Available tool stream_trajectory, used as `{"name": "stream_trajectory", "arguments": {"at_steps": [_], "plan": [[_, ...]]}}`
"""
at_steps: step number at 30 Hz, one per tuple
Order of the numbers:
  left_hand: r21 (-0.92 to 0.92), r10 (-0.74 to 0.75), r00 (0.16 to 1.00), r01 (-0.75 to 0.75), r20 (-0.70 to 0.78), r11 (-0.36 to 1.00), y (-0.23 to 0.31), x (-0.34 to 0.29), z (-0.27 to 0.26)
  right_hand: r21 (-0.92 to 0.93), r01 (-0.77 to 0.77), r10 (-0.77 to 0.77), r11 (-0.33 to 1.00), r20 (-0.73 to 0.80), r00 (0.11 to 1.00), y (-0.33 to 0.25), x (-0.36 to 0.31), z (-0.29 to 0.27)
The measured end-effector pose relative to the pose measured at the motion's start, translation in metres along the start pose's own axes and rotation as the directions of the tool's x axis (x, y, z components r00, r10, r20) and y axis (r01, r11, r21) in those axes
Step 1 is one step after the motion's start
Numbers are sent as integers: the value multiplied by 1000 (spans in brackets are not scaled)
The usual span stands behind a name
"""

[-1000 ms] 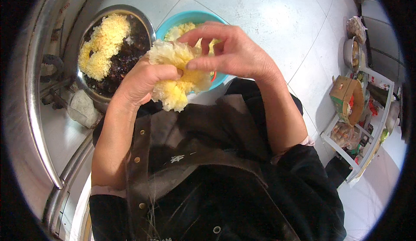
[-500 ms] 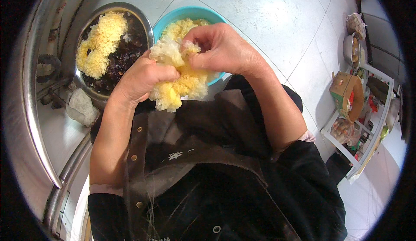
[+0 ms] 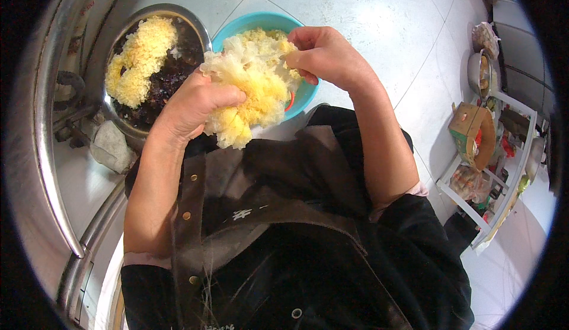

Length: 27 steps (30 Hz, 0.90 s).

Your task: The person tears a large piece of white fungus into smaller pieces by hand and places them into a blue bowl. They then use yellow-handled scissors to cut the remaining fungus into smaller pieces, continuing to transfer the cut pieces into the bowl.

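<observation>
A frilly, pale yellow clump of snow fungus (image 3: 255, 99) is held up over the near side of a turquoise basin (image 3: 307, 100). My left hand (image 3: 191, 106) grips the clump from its left side, thumb pressed across the top. At the clump's upper right, my right hand (image 3: 332, 58) pinches a bit of the fungus between thumb and fingers; its fingertips are partly hidden. More yellow fungus shows in the basin behind the clump. Left of it stands a round steel bowl (image 3: 205, 36) with dark, wet pieces like wood ear (image 3: 168, 84) and another yellow fungus clump (image 3: 144, 48) on top.
Pale floor tiles (image 3: 367, 16) spread beyond the basin. A curved metal rail (image 3: 50, 170) runs along the left. At the right are a white rack (image 3: 471, 208) with bagged goods, an open cardboard box (image 3: 468, 131) and a metal bowl (image 3: 479, 72).
My right hand has moved right, away from my left hand, to the clump's outer edge. More of the clump now shows, spread wider. My left hand has stayed nearly still.
</observation>
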<state>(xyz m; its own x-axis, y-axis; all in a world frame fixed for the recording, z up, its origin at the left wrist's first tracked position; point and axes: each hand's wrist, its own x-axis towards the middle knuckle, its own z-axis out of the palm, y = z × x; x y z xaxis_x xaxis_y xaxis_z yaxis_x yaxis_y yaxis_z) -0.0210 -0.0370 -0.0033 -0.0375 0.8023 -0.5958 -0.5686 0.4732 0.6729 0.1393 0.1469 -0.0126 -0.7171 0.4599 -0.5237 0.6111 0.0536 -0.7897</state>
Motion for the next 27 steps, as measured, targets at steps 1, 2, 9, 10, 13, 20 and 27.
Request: {"name": "stream_trajectory", "arguments": {"at_steps": [1, 2, 9, 10, 13, 20, 27], "plan": [[1, 8, 1000, -8, 3, 1000, 0, 0, 0, -18, -7, 7, 1000, -6, 1000, -1, 0, 1], [3, 16, 1000, -16, 6, 1000, -1, 1, 0, -36, -15, 15, 999, -13, 1000, -2, 0, 1], [72, 34, 998, -30, -46, 997, -4, 3, 0, -126, -111, 86, 986, -188, 978, 6, 7, -1], [67, 29, 999, -26, -45, 997, -4, 3, -2, -165, -105, 72, 981, -192, 979, 6, 7, 0], [44, 17, 999, -15, -48, 999, -2, 3, -4, -279, -104, 83, 955, -86, 993, 12, 7, 0], [19, 74, 993, -73, -87, 997, -4, 3, -3, 101, 123, -137, 987, 141, 981, -11, -12, -11], [-14, 53, 995, -54, -88, 998, -5, 3, -5, 328, -17, -74, 944, 264, 962, -10, -11, 6]]}}
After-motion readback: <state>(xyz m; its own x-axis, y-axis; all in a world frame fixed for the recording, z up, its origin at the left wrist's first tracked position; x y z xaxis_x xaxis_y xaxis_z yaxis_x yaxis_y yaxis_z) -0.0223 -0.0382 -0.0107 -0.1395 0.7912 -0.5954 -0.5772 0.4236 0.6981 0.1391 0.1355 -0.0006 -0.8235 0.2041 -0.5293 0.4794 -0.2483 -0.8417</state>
